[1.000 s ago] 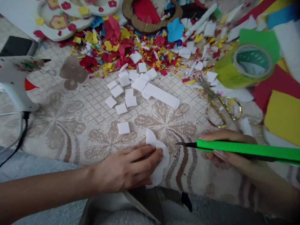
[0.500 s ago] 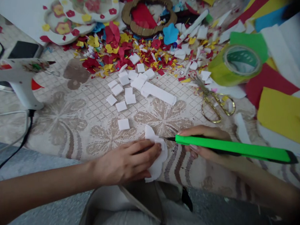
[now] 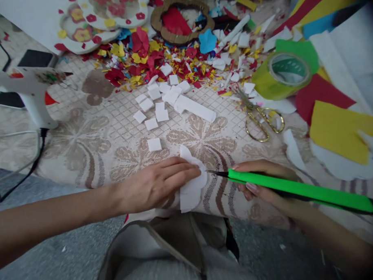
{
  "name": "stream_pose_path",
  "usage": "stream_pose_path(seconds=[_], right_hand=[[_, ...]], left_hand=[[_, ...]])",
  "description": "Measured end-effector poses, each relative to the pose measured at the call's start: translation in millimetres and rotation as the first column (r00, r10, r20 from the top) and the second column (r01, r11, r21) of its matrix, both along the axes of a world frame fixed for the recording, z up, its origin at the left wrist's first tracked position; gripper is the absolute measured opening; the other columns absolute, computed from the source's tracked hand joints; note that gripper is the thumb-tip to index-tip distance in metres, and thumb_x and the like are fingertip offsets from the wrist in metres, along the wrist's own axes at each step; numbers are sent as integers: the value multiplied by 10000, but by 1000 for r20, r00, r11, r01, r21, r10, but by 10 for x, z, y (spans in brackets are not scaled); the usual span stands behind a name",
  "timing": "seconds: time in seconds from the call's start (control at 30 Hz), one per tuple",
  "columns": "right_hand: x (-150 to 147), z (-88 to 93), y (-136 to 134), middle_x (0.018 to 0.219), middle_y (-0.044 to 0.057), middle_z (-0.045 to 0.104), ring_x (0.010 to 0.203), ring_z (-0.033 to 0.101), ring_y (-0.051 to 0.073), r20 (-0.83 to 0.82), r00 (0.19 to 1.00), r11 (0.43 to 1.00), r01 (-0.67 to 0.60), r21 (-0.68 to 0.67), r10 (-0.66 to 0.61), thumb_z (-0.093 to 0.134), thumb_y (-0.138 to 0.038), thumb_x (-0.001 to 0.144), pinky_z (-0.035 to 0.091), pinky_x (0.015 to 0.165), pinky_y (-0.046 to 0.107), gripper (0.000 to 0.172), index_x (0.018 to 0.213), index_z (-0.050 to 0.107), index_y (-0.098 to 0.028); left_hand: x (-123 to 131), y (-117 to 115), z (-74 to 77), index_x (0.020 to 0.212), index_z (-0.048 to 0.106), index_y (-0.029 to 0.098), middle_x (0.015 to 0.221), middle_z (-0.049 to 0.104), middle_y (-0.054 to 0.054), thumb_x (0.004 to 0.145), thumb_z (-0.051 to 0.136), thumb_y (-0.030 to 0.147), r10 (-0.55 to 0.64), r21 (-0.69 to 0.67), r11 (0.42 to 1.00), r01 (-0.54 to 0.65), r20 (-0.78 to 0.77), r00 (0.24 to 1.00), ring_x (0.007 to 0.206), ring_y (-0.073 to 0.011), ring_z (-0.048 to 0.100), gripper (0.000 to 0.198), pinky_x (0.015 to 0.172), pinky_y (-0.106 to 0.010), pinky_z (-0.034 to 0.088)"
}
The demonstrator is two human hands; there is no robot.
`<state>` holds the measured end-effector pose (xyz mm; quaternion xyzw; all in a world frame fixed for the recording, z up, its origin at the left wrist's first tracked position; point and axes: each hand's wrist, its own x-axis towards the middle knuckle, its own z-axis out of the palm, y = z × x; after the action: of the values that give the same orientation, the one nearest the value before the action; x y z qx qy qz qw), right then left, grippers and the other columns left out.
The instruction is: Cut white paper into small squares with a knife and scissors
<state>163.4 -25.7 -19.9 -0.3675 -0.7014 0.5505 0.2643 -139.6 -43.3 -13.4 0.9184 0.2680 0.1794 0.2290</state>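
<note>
A white scalloped paper piece point(image 3: 193, 193) lies at the table's front edge. My left hand point(image 3: 157, 184) presses on it from the left, fingers together and stretched over its upper part. In my right hand point(image 3: 258, 178) is a green utility knife point(image 3: 298, 187), the fingers closed round its front end. The blade points left, its tip at the right edge of the white piece. A small white square point(image 3: 154, 144) lies just above my left hand, and several more white squares point(image 3: 162, 114) sit farther back beside a white strip point(image 3: 196, 108).
Gold-handled scissors point(image 3: 265, 121), a green tape roll point(image 3: 282, 75) and a yellow sheet point(image 3: 339, 130) are on the right. A white glue gun point(image 3: 35, 96) stands left. Coloured paper scraps point(image 3: 159, 61) and a brown flower-shaped frame point(image 3: 158, 20) cover the back.
The knife has moved slightly right, its tip shifting from the middle of the white piece to its right edge. My left hand has moved a little up, showing more of the piece's lower part.
</note>
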Motion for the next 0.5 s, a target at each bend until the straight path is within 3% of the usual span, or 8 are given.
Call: stream_pose_path(seconds=[0.13,0.27,0.37,0.5], right_hand=[[-8,17,26,852,1,697,575,628,86,36,995,987,-97,130,93,570,-132,867,508,512,171,340,1173,632,-267],[-82,41,91,959,27,721,762,679,129,95,977,948,-210,237,192,557,-146,866,549,662,212,320,1161,634,-242],[-119,31,122,1001,31,722,850,686,142,106,963,930,-266,255,247,541,-179,886,553,755,236,313,1184,619,-233],[-142,18,148,1000,32,723,853,687,139,97,959,915,-284,285,267,522,-238,915,550,764,234,285,1183,618,-233]], left_hand=[[12,60,33,1275,446,71,1130,612,-146,956,357,57,50,-100,994,-46,41,998,1052,-180,572,331,882,-305,515],[37,117,45,1224,465,116,1061,612,-116,935,371,40,45,-170,985,-37,41,998,982,-179,593,313,846,-308,510],[48,134,51,1190,477,138,1035,613,-100,927,372,26,46,-175,984,-40,29,999,958,-172,597,304,833,-297,504],[52,119,51,1184,483,132,1032,616,-101,928,373,19,52,-150,988,-48,25,998,953,-173,596,300,825,-297,501]])
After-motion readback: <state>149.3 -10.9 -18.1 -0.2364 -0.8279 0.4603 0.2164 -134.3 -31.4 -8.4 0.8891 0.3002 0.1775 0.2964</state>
